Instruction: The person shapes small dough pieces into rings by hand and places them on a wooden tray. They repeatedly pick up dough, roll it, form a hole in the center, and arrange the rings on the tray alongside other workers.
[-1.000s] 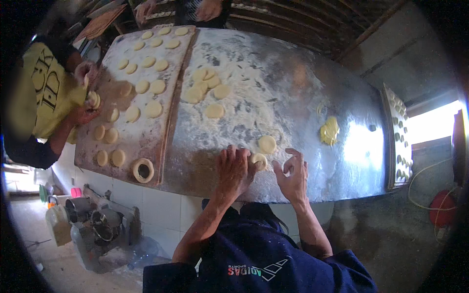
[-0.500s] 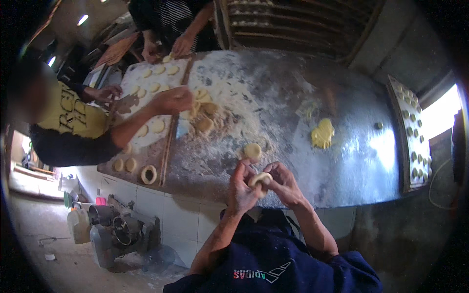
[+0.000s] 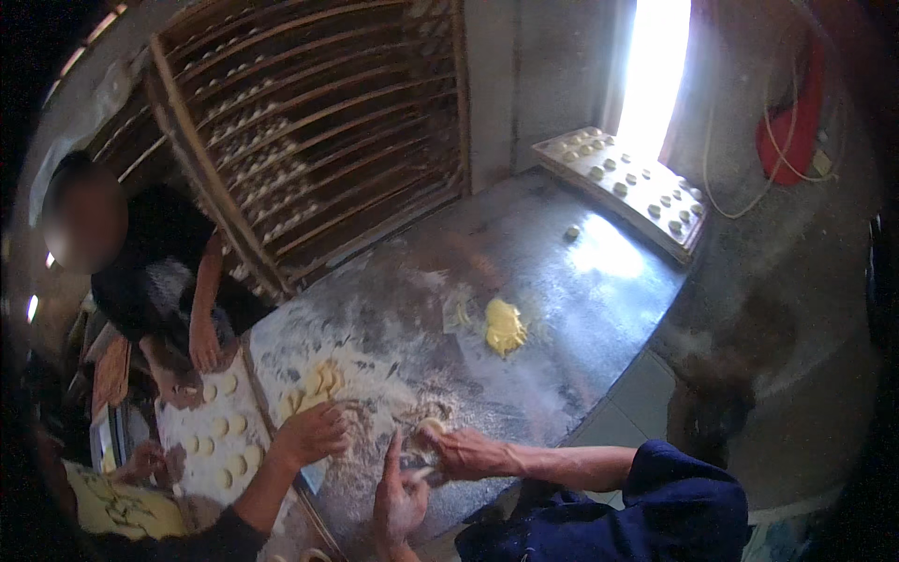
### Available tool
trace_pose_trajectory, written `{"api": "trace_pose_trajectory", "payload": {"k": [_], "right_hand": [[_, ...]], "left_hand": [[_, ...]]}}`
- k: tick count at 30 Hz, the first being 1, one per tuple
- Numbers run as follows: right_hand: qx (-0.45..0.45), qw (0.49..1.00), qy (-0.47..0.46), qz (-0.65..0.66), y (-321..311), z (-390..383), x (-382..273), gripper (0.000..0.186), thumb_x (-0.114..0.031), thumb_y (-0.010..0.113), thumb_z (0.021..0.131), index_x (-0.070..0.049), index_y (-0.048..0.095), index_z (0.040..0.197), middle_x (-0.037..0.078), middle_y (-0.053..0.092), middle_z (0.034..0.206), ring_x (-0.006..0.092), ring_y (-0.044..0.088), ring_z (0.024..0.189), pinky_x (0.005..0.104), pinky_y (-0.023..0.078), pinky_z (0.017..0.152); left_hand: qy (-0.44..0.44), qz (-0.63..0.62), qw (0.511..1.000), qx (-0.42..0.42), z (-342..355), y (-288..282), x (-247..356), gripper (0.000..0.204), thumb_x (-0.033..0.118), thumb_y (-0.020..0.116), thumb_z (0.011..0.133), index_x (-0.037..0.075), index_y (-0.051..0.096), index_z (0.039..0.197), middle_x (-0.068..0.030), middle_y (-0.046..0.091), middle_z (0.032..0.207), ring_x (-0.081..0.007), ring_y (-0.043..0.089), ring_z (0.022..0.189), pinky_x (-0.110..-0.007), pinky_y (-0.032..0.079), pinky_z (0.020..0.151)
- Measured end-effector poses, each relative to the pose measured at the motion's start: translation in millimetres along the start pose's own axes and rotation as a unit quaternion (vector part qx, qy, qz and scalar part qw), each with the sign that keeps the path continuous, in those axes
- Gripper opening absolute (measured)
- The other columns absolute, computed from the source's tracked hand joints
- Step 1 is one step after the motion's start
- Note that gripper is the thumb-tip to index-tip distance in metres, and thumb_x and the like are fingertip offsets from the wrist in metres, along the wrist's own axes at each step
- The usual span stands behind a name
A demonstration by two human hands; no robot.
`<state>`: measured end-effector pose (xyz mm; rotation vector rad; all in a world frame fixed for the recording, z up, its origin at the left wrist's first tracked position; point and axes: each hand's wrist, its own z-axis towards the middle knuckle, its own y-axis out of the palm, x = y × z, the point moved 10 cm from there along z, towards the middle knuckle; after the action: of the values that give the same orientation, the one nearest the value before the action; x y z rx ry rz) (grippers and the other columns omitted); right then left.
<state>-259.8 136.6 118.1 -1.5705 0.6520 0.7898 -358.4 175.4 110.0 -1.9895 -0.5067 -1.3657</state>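
My left hand [image 3: 399, 506] is low over the table with its index finger stretched out. Its thumb and other fingers close on a pale piece of dough [image 3: 422, 474], partly hidden between the two hands. My right hand [image 3: 471, 455] reaches across from the right, its fingertips curled at a round dough disc [image 3: 433, 426] on the floury tabletop. Just left of my hands, a co-worker's hand [image 3: 314, 433] is beside a cluster of dough rounds [image 3: 314, 386].
A soft yellow mound [image 3: 505, 328] lies on the dark table [image 3: 552, 375]. A tray of dough rounds [image 3: 670, 183] stands at the far right corner. Another dough-covered board [image 3: 192, 421] is at left, where a second co-worker [image 3: 154, 281] works. Behind stands a wooden rack [image 3: 318, 140].
The view has swung right, bringing the rack and far tray in. My hands, earlier together around a dough ring, have parted a little; the right has reached to the disc beyond.
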Motion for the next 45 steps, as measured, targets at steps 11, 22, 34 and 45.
{"api": "trace_pose_trajectory", "payload": {"k": [11,22,34,45], "right_hand": [[-0.024,0.881,-0.054,0.469,9,-19,-13,0.056,-0.016,0.059,0.088,-0.002,0.019,0.125,0.020,0.050,0.120,0.0214,0.050,0.113,0.0337,0.040,0.096],[-0.138,0.887,-0.058,0.437,-41,-60,-11,0.058,-0.029,0.050,0.088,-0.004,0.023,0.133,0.015,0.042,0.122,0.0259,0.038,0.123,0.0380,0.030,0.104],[-0.083,0.843,-0.020,0.531,-12,-38,10,0.062,0.004,0.050,0.077,-0.016,0.019,0.128,0.020,0.056,0.112,0.0268,0.063,0.095,0.0352,0.052,0.084],[-0.138,0.854,0.019,0.501,87,19,-86,0.026,-0.020,0.039,0.093,-0.014,0.030,0.117,0.007,0.046,0.093,0.0168,0.055,0.076,0.0268,0.046,0.061]], "left_hand": [[0.097,-0.119,0.862,0.483,-43,-7,67,0.076,0.051,0.047,0.091,0.007,0.022,0.147,-0.0146,0.053,0.112,-0.0211,0.055,0.089,-0.036,0.049,0.076],[0.240,0.271,0.639,0.679,-63,53,40,0.070,0.044,0.048,0.096,-0.005,0.025,0.141,-0.0110,0.054,0.102,-0.0223,0.056,0.086,-0.035,0.049,0.073],[0.218,0.247,0.769,0.548,-74,44,73,0.042,0.033,0.046,0.097,0.000,0.050,0.123,-0.0207,0.056,0.103,-0.0352,0.057,0.096,-0.049,0.044,0.090],[0.073,-0.363,0.735,0.568,-138,-72,-41,0.048,0.018,0.044,0.100,0.010,0.033,0.146,-0.0127,0.057,0.089,-0.0208,0.057,0.072,-0.031,0.049,0.065]]}}
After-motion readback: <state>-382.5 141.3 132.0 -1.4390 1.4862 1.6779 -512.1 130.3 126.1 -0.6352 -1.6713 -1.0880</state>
